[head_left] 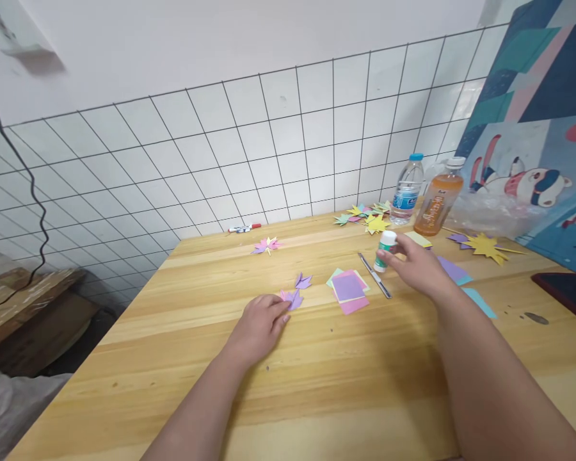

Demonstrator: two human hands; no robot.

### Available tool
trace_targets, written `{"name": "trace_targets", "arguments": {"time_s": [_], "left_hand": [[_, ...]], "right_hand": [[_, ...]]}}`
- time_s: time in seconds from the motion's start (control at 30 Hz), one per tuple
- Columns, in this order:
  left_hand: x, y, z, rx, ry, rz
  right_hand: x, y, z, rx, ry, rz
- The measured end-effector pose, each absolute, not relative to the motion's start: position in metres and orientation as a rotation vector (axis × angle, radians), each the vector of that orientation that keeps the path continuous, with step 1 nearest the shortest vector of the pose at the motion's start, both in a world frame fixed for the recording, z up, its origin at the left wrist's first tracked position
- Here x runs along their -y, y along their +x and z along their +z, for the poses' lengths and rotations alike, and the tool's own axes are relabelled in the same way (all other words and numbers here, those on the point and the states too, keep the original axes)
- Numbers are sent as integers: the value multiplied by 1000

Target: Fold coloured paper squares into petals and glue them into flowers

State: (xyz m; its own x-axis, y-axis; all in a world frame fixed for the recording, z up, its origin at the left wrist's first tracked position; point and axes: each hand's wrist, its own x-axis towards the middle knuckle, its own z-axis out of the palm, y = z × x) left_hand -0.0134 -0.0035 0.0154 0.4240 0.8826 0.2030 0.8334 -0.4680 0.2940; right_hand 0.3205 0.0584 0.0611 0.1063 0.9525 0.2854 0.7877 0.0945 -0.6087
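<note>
My right hand (415,266) grips a glue stick (386,242) with a white cap and green label, held upright at the table surface. My left hand (263,325) has curled fingers on a purple and pink folded paper piece (294,299), holding it against the table. Just beyond lies another purple folded piece (303,280), apart from the hand. Between my hands is a loose stack of square paper sheets (349,291), purple on top with pink, cream and green below. A pen or craft knife (374,275) lies beside the glue stick; its kind is unclear.
At the back stand a water bottle (406,192) and an orange drink bottle (439,198). Folded paper stars (377,223) lie near them, with a pink star (267,246) further left. A marker (244,228) rests by the wall. A yellow star (486,247) lies at the right.
</note>
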Motion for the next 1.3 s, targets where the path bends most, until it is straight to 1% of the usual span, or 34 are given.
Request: {"name": "trace_targets", "arguments": {"time_s": [0.07,0.13,0.2,0.27,0.33,0.4,0.53,0.63,0.7,0.83,0.97,1.13,1.3], "left_hand": [[8,-7,18,-1513,2454,547],[11,-3,20,-1492,2391,633],[12,-2,22,-1493,2388,696],[13,-1,22,-1480,2469,678],[14,2,19,-1440,2577,588],[17,8,12,-1440,2644,495],[20,19,-3,-1524,2715,414],[19,19,-7,-1495,2742,409],[18,17,-6,-1480,2726,439],[15,14,-5,-1445,2660,486],[15,14,-7,-1442,2640,467],[19,15,-7,-1436,2674,455],[20,15,-5,-1416,2684,467]], "right_hand": [[-53,304,63,1811,-1491,324],[-48,288,63,1910,-1373,446],[-45,274,61,1905,-1400,566],[-43,263,59,1899,-1430,557],[-42,255,57,1887,-1401,560],[-42,249,54,1808,-1345,699],[-41,237,49,1518,-1136,1140],[-40,230,46,1405,-1007,1288],[-39,226,43,1441,-1033,1224],[-38,219,34,1624,-1209,954],[-39,213,27,1689,-1236,808],[-39,207,23,1830,-1270,715],[-34,202,21,1983,-1213,615]]}}
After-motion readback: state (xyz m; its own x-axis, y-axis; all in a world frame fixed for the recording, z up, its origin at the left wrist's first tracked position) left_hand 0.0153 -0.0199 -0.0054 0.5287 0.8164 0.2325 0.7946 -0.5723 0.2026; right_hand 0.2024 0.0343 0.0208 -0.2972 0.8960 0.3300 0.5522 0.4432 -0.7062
